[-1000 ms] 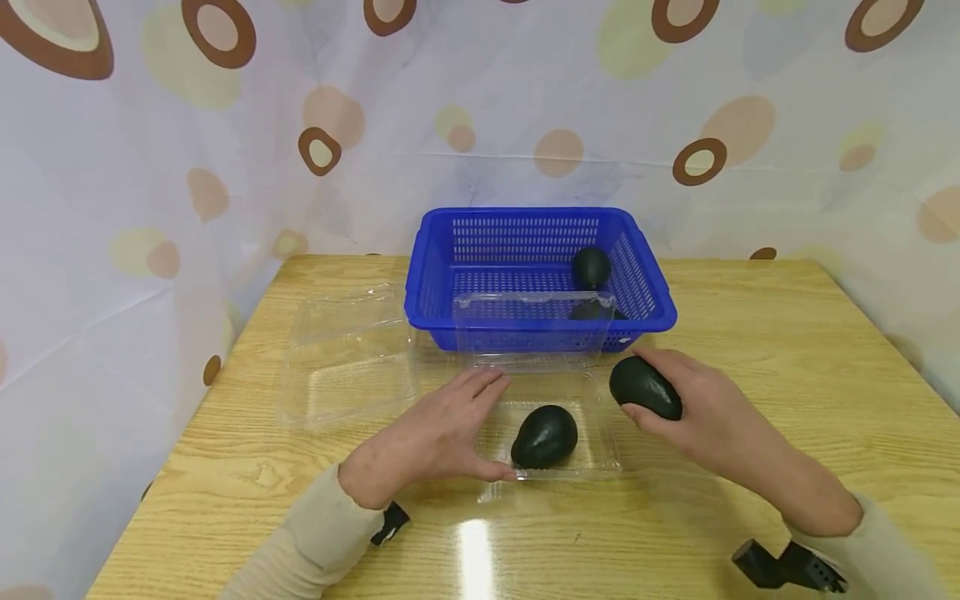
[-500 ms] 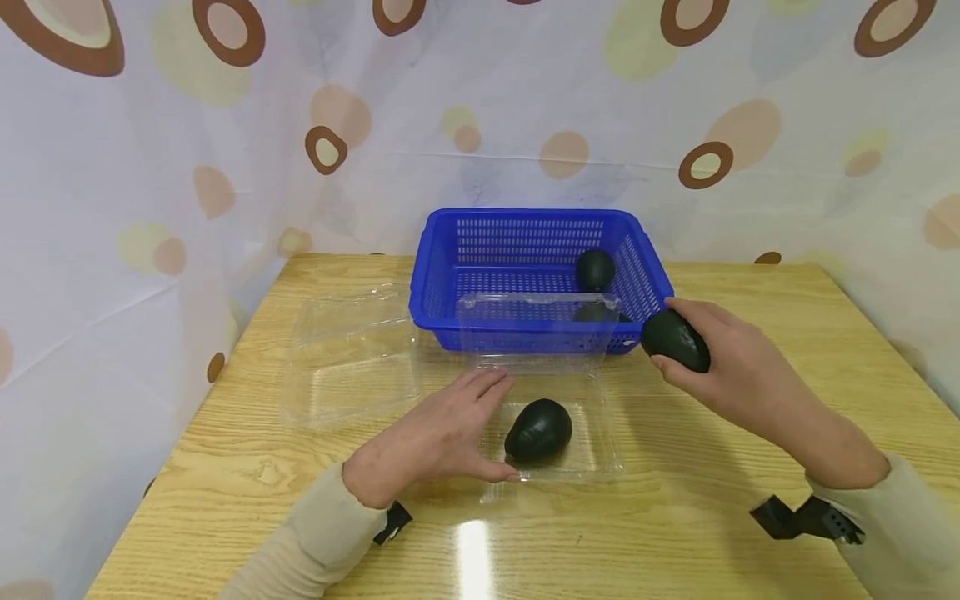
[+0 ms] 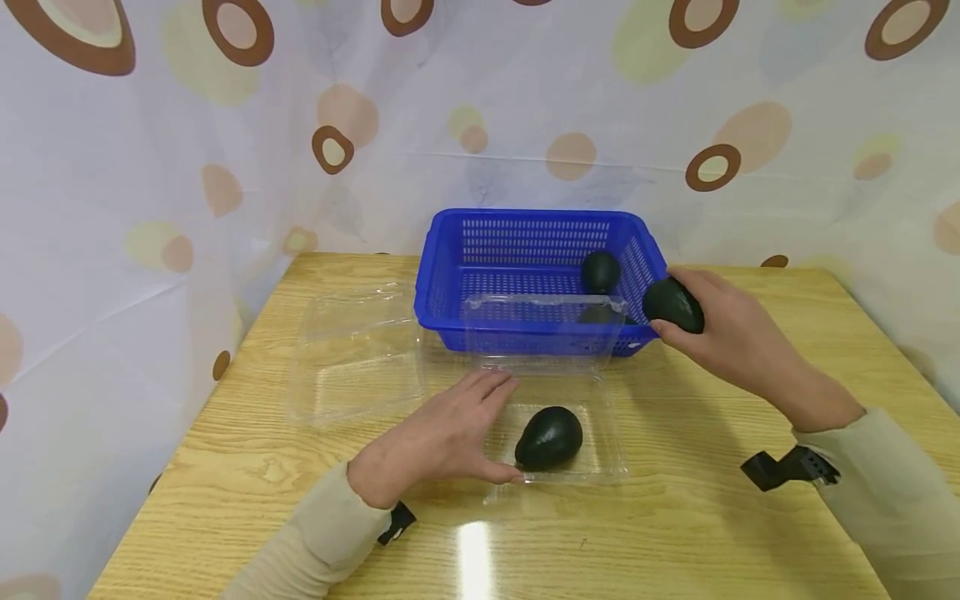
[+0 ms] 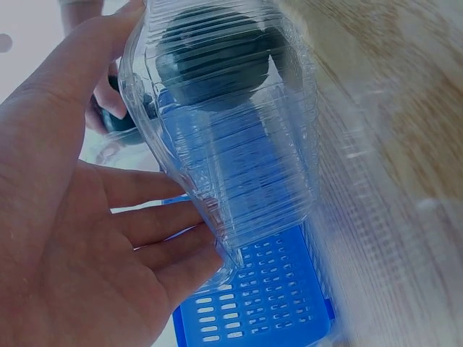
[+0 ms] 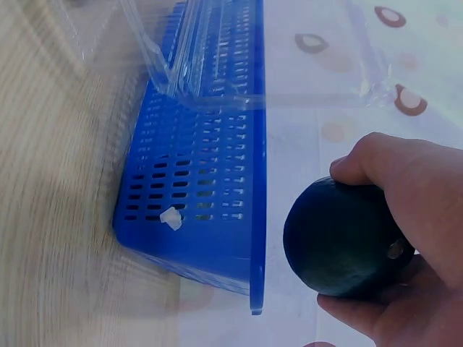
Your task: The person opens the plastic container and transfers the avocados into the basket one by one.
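Observation:
In the head view, my right hand [image 3: 738, 342] holds a dark green avocado [image 3: 672, 306] at the right rim of the blue plastic basket [image 3: 442, 340]. The right wrist view shows thumb and fingers around this avocado [image 5: 340, 238], apart from the rim. My left hand [image 3: 442, 433] grips the left side of a clear plastic clamshell box [image 3: 611, 450], thumb at its near edge and fingers farther back. One avocado [image 3: 550, 439] lies inside the box, whose raised lid [image 3: 540, 337] stands before the basket. Two avocados sit in the basket; one [image 3: 601, 272] shows plainly, the other is seen through the lid.
A second clear plastic box [image 3: 360, 358] lies opened out on the wooden table [image 3: 360, 533], left of the basket. Behind the table hangs a patterned white cloth [image 3: 420, 100]. A small white scrap [image 5: 171, 217] sticks to the basket's outer wall.
My right hand has carried its avocado from beside the clear box up and away to the basket's right rim. The avocado in the box has rocked slightly. My left hand stays at the box.

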Demonstrator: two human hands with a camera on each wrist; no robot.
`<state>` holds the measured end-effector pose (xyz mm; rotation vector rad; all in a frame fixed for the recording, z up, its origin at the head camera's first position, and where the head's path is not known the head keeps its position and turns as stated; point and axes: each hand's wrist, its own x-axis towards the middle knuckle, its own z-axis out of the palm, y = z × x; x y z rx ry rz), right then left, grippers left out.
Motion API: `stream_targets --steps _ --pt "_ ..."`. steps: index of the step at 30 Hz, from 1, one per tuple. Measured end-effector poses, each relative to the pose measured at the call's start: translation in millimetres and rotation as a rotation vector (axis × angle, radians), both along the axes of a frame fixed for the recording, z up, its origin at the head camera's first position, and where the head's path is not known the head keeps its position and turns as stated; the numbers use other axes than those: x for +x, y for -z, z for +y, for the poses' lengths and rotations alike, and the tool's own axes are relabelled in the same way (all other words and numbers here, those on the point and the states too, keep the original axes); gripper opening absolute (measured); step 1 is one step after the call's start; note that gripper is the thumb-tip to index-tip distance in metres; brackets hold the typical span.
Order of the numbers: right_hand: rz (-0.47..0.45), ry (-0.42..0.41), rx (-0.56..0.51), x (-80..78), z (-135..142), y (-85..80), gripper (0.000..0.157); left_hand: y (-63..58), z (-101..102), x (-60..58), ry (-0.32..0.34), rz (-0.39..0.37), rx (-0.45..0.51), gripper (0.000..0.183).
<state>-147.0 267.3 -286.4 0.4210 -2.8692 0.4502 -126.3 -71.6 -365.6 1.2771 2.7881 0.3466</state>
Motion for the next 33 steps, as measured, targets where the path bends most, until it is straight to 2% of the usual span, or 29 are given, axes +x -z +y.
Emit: stream_targets --steps 8,24,33 --pt "-0.072 -0.003 -0.002 -23.5 -6.3 0.2 0.072 -1.7 -0.9 -0.2 -0.008 -0.018 0.003 0.111" --pt "-0.122 -0.128 -0.001 -70.2 -24.7 16.7 0.068 -1.3 1.7 0.0 -0.012 -0.008 -0.029 0.11" --pt "-0.175 -0.178 -0.089 -88.5 -45.3 26.7 0.066 -0.5 1.8 0.0 -0.01 0.017 -0.034 0.11"
